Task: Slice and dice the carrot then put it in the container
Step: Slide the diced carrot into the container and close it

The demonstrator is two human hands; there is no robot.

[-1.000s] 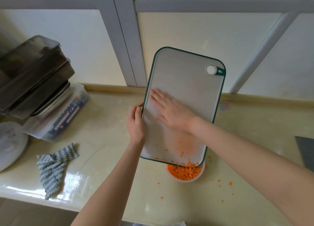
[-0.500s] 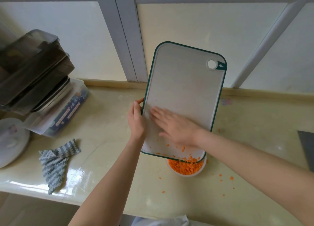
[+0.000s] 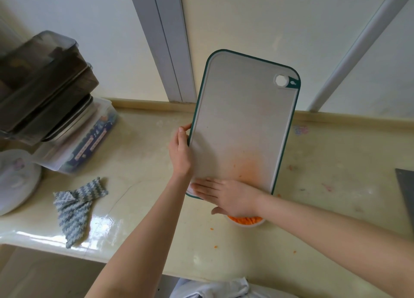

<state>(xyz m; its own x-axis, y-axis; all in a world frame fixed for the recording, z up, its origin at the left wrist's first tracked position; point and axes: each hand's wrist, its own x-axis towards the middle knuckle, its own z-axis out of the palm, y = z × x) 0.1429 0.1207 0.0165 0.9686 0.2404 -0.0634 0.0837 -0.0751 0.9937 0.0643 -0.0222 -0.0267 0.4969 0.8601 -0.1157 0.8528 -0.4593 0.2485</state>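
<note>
A white cutting board [image 3: 242, 118] with a green rim is tilted up over the counter. My left hand [image 3: 180, 154] grips its left edge. My right hand [image 3: 228, 197] lies flat with straight fingers across the board's lower end, palm on the surface. Just below it a small white bowl [image 3: 247, 223] holds diced carrot [image 3: 245, 219], mostly hidden by that hand. An orange stain marks the lower board. A few carrot bits [image 3: 211, 229] lie loose on the counter.
A blue-and-white cloth [image 3: 76, 206] lies at the left. Stacked trays and a clear box [image 3: 85, 141] stand at the far left beside a white plate [image 3: 15, 181]. A dark blade [image 3: 406, 190] shows at the right edge.
My right hand has slid down the board from its middle to its lower edge, sweeping the carrot bits into the bowl. The board's surface now shows almost no pieces.
</note>
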